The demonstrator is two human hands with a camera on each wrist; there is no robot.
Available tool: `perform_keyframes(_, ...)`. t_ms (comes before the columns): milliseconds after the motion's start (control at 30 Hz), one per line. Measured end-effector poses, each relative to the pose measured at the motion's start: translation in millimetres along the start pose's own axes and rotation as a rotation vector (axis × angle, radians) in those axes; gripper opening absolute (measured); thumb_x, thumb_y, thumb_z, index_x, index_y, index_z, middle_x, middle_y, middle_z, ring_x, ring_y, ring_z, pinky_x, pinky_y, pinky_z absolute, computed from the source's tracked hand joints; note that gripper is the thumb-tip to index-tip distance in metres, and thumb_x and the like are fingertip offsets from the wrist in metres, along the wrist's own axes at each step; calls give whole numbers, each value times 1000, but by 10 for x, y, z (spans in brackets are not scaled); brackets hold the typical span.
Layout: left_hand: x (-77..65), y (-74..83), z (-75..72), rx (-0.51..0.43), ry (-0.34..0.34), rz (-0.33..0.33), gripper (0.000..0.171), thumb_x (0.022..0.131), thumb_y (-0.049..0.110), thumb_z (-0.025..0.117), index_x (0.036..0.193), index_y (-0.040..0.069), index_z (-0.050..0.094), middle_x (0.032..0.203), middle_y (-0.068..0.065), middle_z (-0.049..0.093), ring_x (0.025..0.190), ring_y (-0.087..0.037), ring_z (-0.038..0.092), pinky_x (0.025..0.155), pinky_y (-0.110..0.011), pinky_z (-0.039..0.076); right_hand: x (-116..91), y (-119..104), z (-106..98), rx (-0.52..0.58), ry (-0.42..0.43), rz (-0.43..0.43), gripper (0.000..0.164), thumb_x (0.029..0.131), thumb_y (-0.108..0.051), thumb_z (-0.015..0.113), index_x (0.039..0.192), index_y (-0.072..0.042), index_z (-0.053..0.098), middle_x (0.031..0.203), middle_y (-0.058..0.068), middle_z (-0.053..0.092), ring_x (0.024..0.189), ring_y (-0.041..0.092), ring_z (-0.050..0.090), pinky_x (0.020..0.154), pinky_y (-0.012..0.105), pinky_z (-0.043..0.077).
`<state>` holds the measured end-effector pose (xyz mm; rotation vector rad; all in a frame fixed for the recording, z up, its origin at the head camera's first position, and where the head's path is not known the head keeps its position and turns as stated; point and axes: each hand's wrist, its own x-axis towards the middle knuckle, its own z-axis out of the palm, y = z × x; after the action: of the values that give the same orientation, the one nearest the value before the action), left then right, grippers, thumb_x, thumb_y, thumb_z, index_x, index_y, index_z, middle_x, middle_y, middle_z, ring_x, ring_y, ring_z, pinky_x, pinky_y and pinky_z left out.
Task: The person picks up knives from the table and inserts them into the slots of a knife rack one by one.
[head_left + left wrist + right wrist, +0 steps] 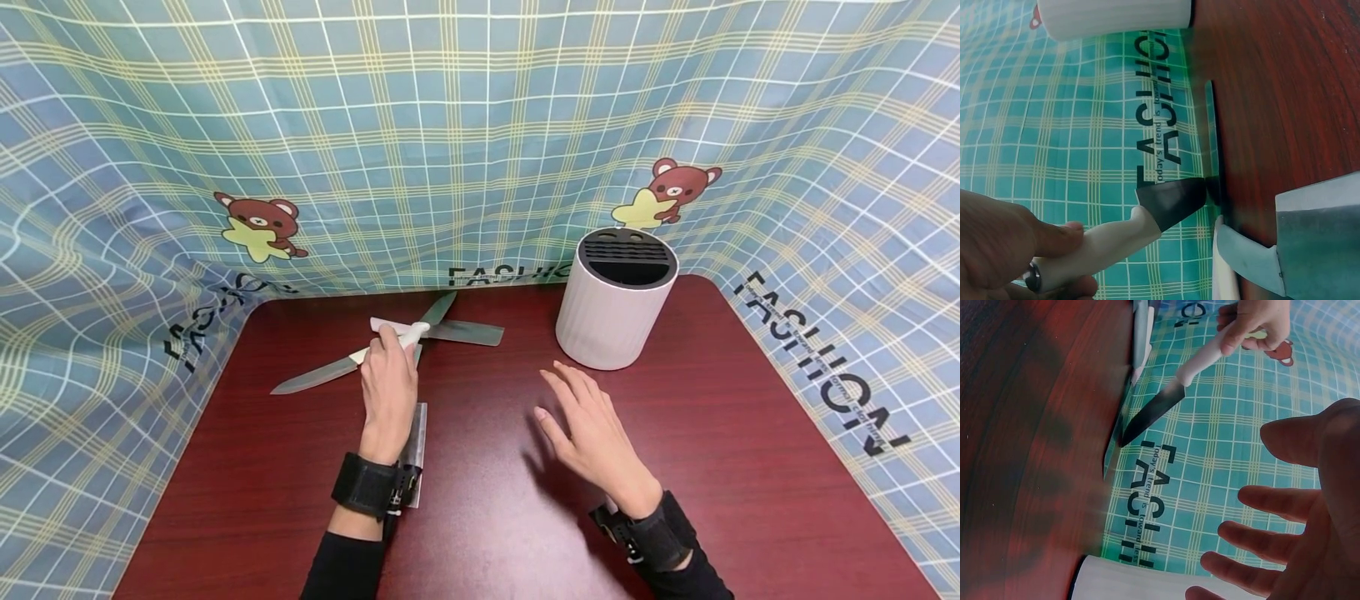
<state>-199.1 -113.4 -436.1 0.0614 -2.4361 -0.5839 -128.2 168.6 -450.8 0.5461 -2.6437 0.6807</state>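
My left hand (390,387) grips the white handle of a kitchen knife (1113,247). The knife is tilted, its blade angled down toward the back of the table. Just beside it lies a knife with a squared-off blade (472,332) that points right. Another knife (315,377) has its blade toward the left and its light handle partly behind my fingers. A broad cleaver blade (1319,231) lies under my left wrist. My right hand (596,429) hovers over the table with fingers spread, holding nothing, in front of a white knife holder (615,321).
The holder has a black top (628,257) with slots and one wide opening. A checked cloth (480,150) hangs behind and along both sides of the dark red table (495,517).
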Motion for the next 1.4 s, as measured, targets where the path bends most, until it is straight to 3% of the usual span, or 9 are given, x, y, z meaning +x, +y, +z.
perform_keyframes(467,137,44,23,-88,138,116,28,98,15,66,115,-3,53,95,-24,62,90,-41,65,79,-51,56,-8,1,11,11,-18,14,54,98,-34,64,146,-12,52,154,13,48,141,35,45,102,60,43)
perform_keyframes(700,190,75,38,-120,194,155,32,98,15,66,118,-6,54,100,-25,66,98,-41,67,97,-53,55,-17,3,12,11,-14,11,54,98,-33,64,146,-12,53,154,13,48,141,35,45,102,60,44)
perform_keyframes(1067,287,112,66,-100,280,301,30,97,17,65,113,-7,58,99,-21,65,86,-35,65,79,-44,57,-29,8,10,8,-1,9,53,97,-33,65,145,-11,54,153,14,49,140,34,46,100,59,45)
perform_keyframes(1400,369,163,44,-119,329,417,26,95,12,68,114,-6,62,107,-21,69,93,-34,67,84,-41,58,-29,-8,-4,5,5,8,52,97,-32,65,144,-9,55,152,14,50,140,34,46,99,58,44)
